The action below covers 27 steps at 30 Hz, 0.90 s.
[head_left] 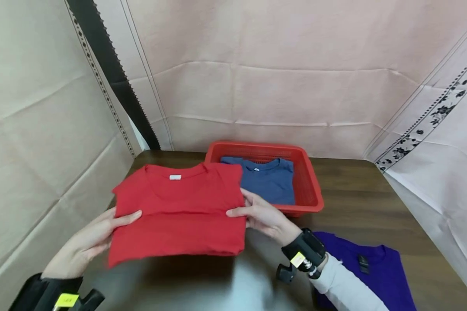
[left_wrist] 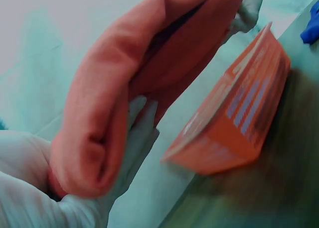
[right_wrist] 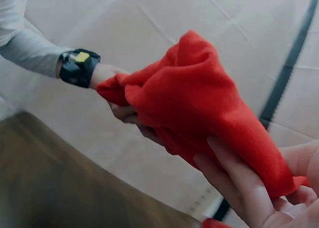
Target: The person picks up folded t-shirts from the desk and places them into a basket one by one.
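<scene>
A folded red T-shirt [head_left: 179,211] with a white neck label hangs in the air above the table, its collar toward the back. My left hand [head_left: 95,239] grips its left edge, thumb on top and fingers underneath. At the opposite edge my right hand [head_left: 262,216] pinches the shirt the same way. From the left wrist view, the rolled layers of the red shirt [left_wrist: 99,113] show end-on, with fingers beneath. The right wrist view shows the shirt [right_wrist: 199,98] stretched between both hands. Behind it stands a red plastic basket [head_left: 311,185] containing a folded blue T-shirt [head_left: 270,183].
A folded purple T-shirt [head_left: 369,268] lies at the right on the dark wooden table [head_left: 350,190], partly under my right forearm. Pale cloth walls [head_left: 257,99] enclose the table at the back and sides. The held shirt overlaps the basket's left side in the head view.
</scene>
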Each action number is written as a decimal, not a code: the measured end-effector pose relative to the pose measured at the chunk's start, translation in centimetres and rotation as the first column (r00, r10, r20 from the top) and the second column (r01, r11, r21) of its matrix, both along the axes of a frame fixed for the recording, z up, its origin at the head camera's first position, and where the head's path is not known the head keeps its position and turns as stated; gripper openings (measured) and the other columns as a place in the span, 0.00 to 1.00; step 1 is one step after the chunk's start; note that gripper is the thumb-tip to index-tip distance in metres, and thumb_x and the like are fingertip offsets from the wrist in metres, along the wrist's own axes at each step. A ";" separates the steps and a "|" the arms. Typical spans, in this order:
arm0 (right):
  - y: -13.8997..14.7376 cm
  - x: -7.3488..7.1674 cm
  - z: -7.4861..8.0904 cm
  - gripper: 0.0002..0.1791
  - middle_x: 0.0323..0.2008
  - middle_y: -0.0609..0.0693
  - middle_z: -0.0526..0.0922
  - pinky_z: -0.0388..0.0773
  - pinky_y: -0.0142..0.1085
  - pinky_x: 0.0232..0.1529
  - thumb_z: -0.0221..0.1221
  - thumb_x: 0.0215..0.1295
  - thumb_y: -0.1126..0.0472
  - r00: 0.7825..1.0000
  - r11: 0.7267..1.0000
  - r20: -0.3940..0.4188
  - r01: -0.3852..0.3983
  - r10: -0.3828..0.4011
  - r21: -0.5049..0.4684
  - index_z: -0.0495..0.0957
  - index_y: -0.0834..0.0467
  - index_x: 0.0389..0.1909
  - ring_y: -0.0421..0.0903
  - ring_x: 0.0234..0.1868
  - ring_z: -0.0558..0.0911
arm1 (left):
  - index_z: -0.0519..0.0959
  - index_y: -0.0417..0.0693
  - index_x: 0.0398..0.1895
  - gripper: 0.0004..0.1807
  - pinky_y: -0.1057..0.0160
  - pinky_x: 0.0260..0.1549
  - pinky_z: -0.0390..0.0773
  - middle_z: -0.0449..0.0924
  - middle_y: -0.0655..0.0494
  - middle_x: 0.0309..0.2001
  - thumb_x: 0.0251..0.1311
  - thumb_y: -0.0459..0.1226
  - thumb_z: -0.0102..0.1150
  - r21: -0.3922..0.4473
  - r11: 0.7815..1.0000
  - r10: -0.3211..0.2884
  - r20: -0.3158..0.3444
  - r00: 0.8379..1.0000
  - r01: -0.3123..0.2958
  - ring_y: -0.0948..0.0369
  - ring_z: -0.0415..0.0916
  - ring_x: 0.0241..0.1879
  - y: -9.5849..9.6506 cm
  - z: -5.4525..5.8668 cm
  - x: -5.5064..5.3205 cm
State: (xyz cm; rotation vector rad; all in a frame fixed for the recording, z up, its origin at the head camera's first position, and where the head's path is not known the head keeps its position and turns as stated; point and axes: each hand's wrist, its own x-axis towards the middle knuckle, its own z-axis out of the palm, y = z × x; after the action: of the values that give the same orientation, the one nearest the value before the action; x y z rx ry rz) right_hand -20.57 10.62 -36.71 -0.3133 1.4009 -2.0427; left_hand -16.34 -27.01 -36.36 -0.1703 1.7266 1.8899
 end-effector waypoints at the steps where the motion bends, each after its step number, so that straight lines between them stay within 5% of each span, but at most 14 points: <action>1: 0.8 -0.3 0.3 0.37 0.58 0.54 0.71 0.81 0.43 0.44 0.56 0.59 0.70 1.000 1.000 -0.004 0.014 -0.014 0.011 0.56 0.49 0.68 0.52 0.56 0.72 | 0.53 0.52 0.65 0.27 0.60 0.43 0.80 0.80 0.56 0.46 0.65 0.44 0.49 0.028 1.000 0.001 -0.003 1.000 -0.001 0.54 0.77 0.45 0.8 0.2 -0.6; 5: 3.8 -1.6 1.1 0.38 0.58 0.53 0.71 0.82 0.42 0.43 0.57 0.58 0.70 0.996 0.995 -0.014 0.085 -0.084 0.057 0.54 0.49 0.68 0.51 0.55 0.73 | 0.56 0.49 0.62 0.21 0.60 0.45 0.79 0.77 0.56 0.48 0.68 0.37 0.43 0.229 0.971 -0.065 -0.055 0.996 0.076 0.55 0.76 0.48 4.1 0.4 -3.6; 9: 6.3 -2.4 1.4 0.39 0.59 0.54 0.70 0.81 0.42 0.44 0.56 0.60 0.69 0.992 0.988 -0.026 0.124 -0.122 0.091 0.52 0.49 0.69 0.51 0.55 0.74 | 0.57 0.47 0.61 0.20 0.61 0.43 0.80 0.76 0.55 0.48 0.67 0.36 0.44 0.207 0.971 -0.098 -0.104 0.990 0.117 0.56 0.76 0.47 6.6 0.5 -5.9; 20: 11.1 -5.3 1.4 0.39 0.45 0.49 0.80 0.83 0.39 0.39 0.52 0.63 0.69 0.980 0.974 -0.005 0.198 -0.198 0.112 0.45 0.50 0.72 0.44 0.40 0.82 | 0.58 0.46 0.58 0.20 0.63 0.37 0.82 0.75 0.55 0.44 0.65 0.34 0.47 0.207 0.970 -0.107 -0.106 0.989 0.127 0.59 0.78 0.42 12.0 0.5 -11.0; 27: 14.0 -8.1 1.0 0.42 0.49 0.50 0.75 0.83 0.37 0.36 0.55 0.61 0.67 0.947 0.917 -0.040 0.318 -0.318 0.240 0.46 0.46 0.72 0.44 0.39 0.81 | 0.58 0.44 0.61 0.23 0.64 0.32 0.83 0.74 0.55 0.42 0.64 0.33 0.49 0.196 0.977 -0.064 -0.090 0.994 0.081 0.60 0.77 0.39 16.3 0.0 -15.2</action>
State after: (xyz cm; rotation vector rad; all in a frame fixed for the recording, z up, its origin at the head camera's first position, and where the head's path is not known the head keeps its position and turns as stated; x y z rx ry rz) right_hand -28.65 24.57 -35.71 0.0244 1.7782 -2.0868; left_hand -31.53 -10.70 -36.37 0.0479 1.5611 2.0260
